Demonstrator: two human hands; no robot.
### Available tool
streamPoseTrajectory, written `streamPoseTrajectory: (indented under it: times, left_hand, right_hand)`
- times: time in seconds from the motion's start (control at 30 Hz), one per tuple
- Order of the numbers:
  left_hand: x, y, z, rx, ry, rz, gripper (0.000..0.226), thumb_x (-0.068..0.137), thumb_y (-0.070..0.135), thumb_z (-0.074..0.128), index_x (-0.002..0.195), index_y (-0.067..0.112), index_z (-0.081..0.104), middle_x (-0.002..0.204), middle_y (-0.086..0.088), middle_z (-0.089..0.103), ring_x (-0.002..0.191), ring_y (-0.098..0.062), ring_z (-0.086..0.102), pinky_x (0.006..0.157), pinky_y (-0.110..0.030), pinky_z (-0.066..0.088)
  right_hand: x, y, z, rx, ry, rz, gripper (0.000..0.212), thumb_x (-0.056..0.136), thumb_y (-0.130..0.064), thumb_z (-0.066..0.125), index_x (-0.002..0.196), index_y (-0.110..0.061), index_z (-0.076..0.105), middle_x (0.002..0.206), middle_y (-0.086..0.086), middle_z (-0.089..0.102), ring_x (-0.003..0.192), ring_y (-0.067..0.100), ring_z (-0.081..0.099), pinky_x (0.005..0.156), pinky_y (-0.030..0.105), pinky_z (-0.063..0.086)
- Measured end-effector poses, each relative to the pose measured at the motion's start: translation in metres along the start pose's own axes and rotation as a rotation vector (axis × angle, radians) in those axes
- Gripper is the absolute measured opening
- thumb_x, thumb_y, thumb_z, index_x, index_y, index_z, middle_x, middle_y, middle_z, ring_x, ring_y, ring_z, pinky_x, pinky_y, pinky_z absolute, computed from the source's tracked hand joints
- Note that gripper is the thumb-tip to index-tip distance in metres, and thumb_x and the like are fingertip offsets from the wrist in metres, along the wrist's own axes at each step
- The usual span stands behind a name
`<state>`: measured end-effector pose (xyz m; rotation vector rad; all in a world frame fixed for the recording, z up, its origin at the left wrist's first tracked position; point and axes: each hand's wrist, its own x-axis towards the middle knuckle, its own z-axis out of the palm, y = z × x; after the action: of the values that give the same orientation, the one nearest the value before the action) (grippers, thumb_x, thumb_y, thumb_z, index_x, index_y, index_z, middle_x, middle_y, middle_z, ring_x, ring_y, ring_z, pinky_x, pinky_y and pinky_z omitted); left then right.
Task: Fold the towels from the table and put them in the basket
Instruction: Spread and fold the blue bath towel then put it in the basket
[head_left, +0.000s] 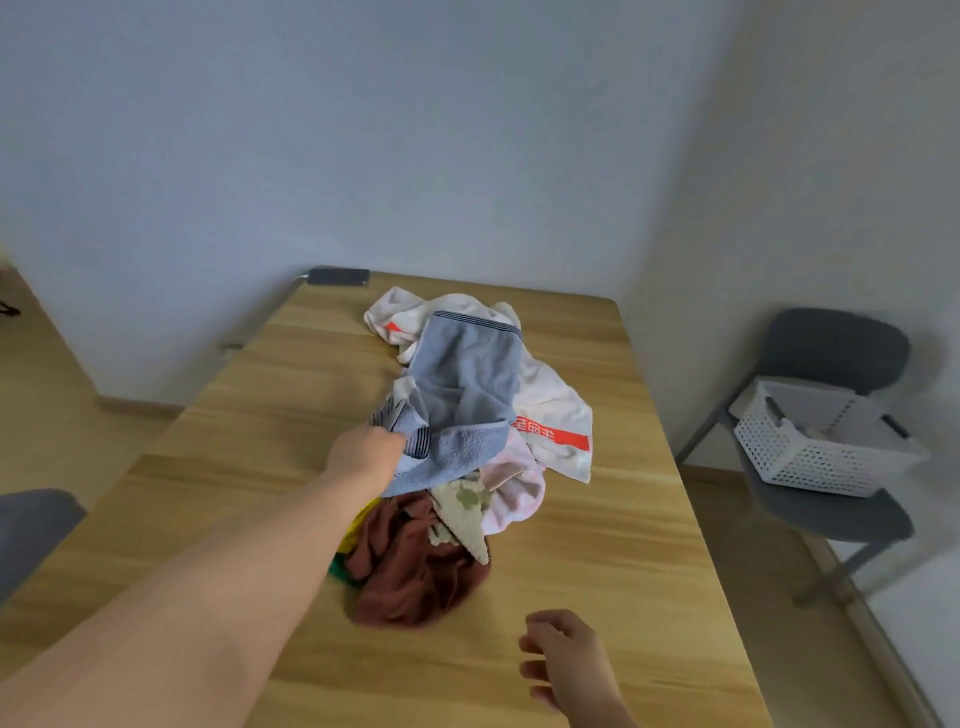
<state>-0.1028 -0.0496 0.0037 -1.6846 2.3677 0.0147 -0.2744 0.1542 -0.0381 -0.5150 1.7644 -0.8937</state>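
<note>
Reaching out over the table (249, 426), arm stretched long, the L hand (366, 452) has the blue towel (467, 374): fingers curled tight on its near striped edge, cloth bunched in the grip. That towel lies on top of the pile, mid-table, draped over a white towel (556, 410) w/ red lettering that spreads toward the far end & the right. Just below the blue one: a pink towel (517, 491), a beige cloth (462, 512) w/ green blotches, then a brown towel (415, 577) crumpled nearest the person. A bit of green & yellow fabric (343, 561) peeks out btwn forearm and brown towel, mostly hidden. R hand (563, 657) is over the near right of the table, fingers loosely curled, gripping nothing, apart from the pile; can't tell if it touches the wood. Basket (810, 460), white & perforated, sits on a grey chair (836, 343) off to the right, apart from the table; something pale inside, too blurred to make out. Dark flat item (337, 276) at the table's far edge. 2nd chair (31, 525), grey, at the left.
</note>
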Motion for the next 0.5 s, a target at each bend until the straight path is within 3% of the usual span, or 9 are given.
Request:
streamPoseTrajectory:
  times: [0.07, 0.17, 0.3, 0.4, 0.5]
  left_hand:
    - [-0.006, 0.009, 0.002, -0.252, 0.089, -0.086, 0.017, 0.094, 0.012, 0.044, 0.108, 0.008, 0.053, 0.114, -0.013, 0.060, 0.102, -0.030, 0.057, 0.075, -0.036, 0.044]
    - [-0.028, 0.026, -0.004, -0.570, 0.271, -0.124, 0.021, 0.094, 0.028, 0.050, 0.097, 0.008, 0.056, 0.103, -0.010, 0.061, 0.099, -0.030, 0.057, 0.068, -0.032, 0.036]
    - [-0.089, 0.048, -0.021, -0.621, 0.428, 0.085, 0.026, 0.087, 0.032, 0.062, 0.102, 0.010, 0.064, 0.129, 0.002, 0.041, 0.121, -0.020, 0.039, 0.083, -0.020, 0.029]
    - [-0.146, 0.067, -0.038, -0.795, 0.346, 0.366, 0.017, 0.085, 0.027, 0.067, 0.092, 0.012, 0.063, 0.132, 0.018, 0.028, 0.126, -0.008, 0.034, 0.085, -0.013, 0.032]
    - [-0.186, 0.086, -0.057, -0.932, 0.128, 0.483, 0.010, 0.087, 0.023, 0.065, 0.094, 0.017, 0.061, 0.104, 0.021, 0.047, 0.101, -0.005, 0.052, 0.094, -0.027, 0.044]
  right_hand:
    - [-0.002, -0.005, 0.002, 0.022, 0.003, -0.005, 0.012, 0.090, -0.008, 0.050, 0.083, -0.012, 0.060, 0.073, 0.004, 0.060, 0.053, 0.017, 0.051, 0.049, 0.022, 0.038]
    - [-0.010, -0.012, 0.004, 0.053, -0.019, -0.034, 0.011, 0.090, -0.008, 0.051, 0.086, -0.012, 0.060, 0.074, 0.003, 0.061, 0.056, 0.017, 0.053, 0.051, 0.023, 0.039]
    - [-0.029, -0.024, -0.003, 0.080, -0.082, -0.165, 0.012, 0.089, -0.008, 0.051, 0.091, -0.013, 0.061, 0.077, 0.004, 0.061, 0.060, 0.018, 0.054, 0.055, 0.024, 0.040]
    - [-0.053, -0.037, -0.012, 0.279, -0.153, -0.190, 0.012, 0.093, -0.021, 0.051, 0.092, -0.014, 0.061, 0.083, 0.006, 0.063, 0.067, 0.021, 0.057, 0.061, 0.028, 0.044]
    - [-0.074, -0.047, -0.029, 0.576, -0.264, -0.131, 0.031, 0.095, -0.043, 0.044, 0.095, -0.017, 0.060, 0.091, 0.008, 0.066, 0.078, 0.024, 0.060, 0.069, 0.033, 0.046]
